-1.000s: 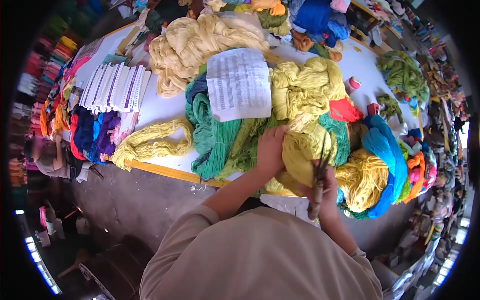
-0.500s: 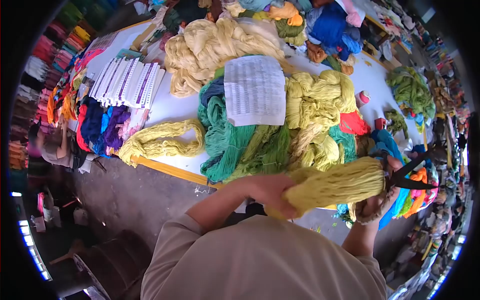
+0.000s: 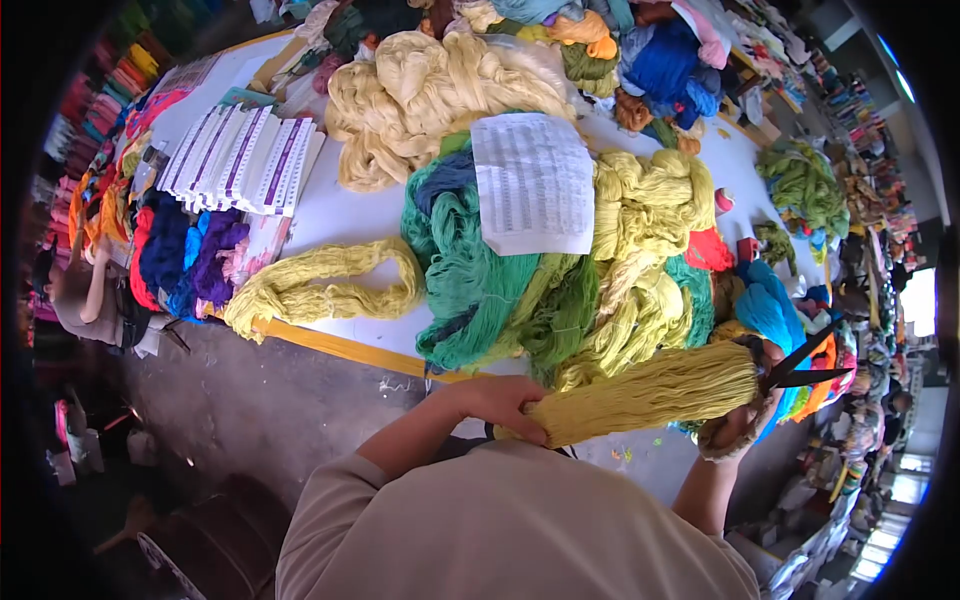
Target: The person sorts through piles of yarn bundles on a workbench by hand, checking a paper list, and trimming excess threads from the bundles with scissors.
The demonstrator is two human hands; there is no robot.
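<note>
A thick yellow yarn skein [image 3: 650, 395] is stretched between my two hands, in front of my body. My left hand [image 3: 500, 405] grips its left end with fingers closed around the strands. At the skein's other end is my right hand [image 3: 745, 415], partly hidden by the yarn; dark scissors [image 3: 808, 366] stick out from it with their blades apart, pointing right. Another loop of yellow yarn [image 3: 325, 285] lies on the table edge at the left. Green yarn [image 3: 475, 290] and more yellow yarn [image 3: 650, 205] are heaped just beyond my hands.
A printed sheet [image 3: 533, 185] rests on the heaped yarn. Cream yarn [image 3: 430, 95] lies behind it on the white table [image 3: 350, 215], beside stacked white booklets [image 3: 240, 160]. Another person [image 3: 95, 300] is at the far left. A brown drum [image 3: 215, 545] stands on the floor.
The skein is drawn out straighter between my hands, with my left hand moved left. My right hand and the scissors have shifted slightly left, and the view has turned a little.
</note>
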